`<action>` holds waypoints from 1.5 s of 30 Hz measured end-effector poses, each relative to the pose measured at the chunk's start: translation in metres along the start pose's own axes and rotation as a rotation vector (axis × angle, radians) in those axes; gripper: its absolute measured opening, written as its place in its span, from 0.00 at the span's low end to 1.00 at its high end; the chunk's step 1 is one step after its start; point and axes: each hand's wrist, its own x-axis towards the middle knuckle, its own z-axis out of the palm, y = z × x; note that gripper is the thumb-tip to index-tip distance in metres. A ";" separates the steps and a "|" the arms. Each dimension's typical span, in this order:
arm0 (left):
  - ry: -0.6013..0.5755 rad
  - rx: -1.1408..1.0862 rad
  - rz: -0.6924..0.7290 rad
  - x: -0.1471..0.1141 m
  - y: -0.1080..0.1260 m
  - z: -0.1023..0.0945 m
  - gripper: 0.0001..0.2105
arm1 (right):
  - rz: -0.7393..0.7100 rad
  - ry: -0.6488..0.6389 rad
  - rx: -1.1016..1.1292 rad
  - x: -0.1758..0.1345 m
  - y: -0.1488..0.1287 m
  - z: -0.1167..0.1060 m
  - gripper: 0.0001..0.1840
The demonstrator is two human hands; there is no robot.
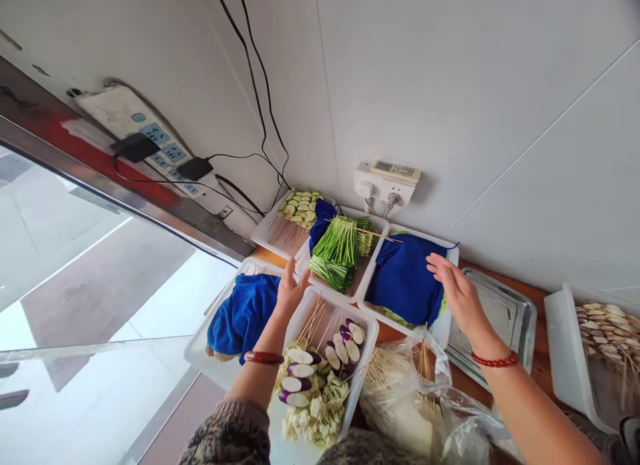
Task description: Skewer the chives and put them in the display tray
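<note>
My left hand (292, 289) hovers near the front-left corner of a white tray (354, 298) of skewered green vegetable stalks (340, 245). Its fingers are apart and hold nothing. On my right, my right hand (456, 290) is stretched out flat at the right side of a dark blue cloth (407, 278); I cannot tell whether it touches it. That cloth covers most of a tray with some green showing at its edges. Below my left hand, another tray (373, 331) holds skewered eggplant slices (300, 371) and cauliflower (317, 418).
Left stands a tray with a blue cloth (245, 311); behind is one with sliced green pieces (303, 208). A plastic bag of skewers (400, 398), metal tray (493, 318) and tray of skewered pale slices (567, 358) lie right. Cables (260, 98) hang by a power strip (145, 131).
</note>
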 end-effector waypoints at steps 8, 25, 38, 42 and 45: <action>0.010 -0.222 -0.244 -0.123 0.014 -0.078 0.35 | 0.080 0.039 0.055 -0.086 -0.031 -0.059 0.22; -0.578 -0.089 0.206 -0.243 0.101 0.042 0.23 | -0.014 -0.242 -0.316 -0.192 0.031 -0.079 0.21; -0.525 -0.396 0.022 -0.218 0.124 0.085 0.10 | 0.045 -0.360 -0.077 -0.223 0.028 -0.097 0.11; -0.496 -0.679 -0.301 -0.222 0.124 0.040 0.07 | 0.194 -0.304 -0.001 -0.223 0.035 -0.117 0.11; -0.450 -0.711 -0.332 -0.223 0.127 0.019 0.06 | 0.242 -0.332 0.119 -0.223 0.034 -0.123 0.12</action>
